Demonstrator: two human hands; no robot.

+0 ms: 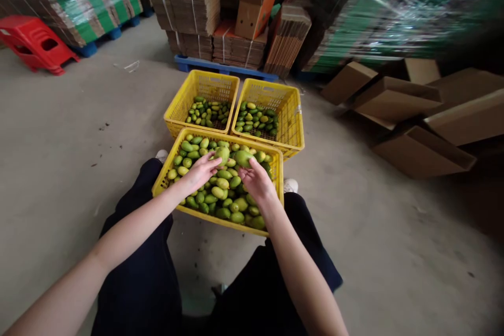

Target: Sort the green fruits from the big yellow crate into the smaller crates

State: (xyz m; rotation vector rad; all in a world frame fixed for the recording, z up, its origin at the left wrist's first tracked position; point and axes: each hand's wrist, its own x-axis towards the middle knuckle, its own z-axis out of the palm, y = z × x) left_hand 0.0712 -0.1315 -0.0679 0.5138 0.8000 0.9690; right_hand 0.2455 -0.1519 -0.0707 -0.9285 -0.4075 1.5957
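Above the near yellow crate [218, 219], my left hand [202, 169] is closed on a yellowish-green lemon [222, 155], holding it with the fingertips. Close beside it, my right hand [259, 182] grips a larger green lemon [243, 158]. The two held fruits are slightly apart. Below both hands, the crate is filled with loose lemons [222, 184], oval and ranging from dark green to yellow-green. The crate sits between my legs, and my forearms cover part of its contents.
Two more yellow crates, one left [179, 107] and one right [289, 143], stand behind with fewer lemons inside. Flattened cartons [197, 8] are stacked on a blue pallet [228, 69]. Open cardboard boxes [397, 97] lie at right; a red stool [35, 42] stands far left.
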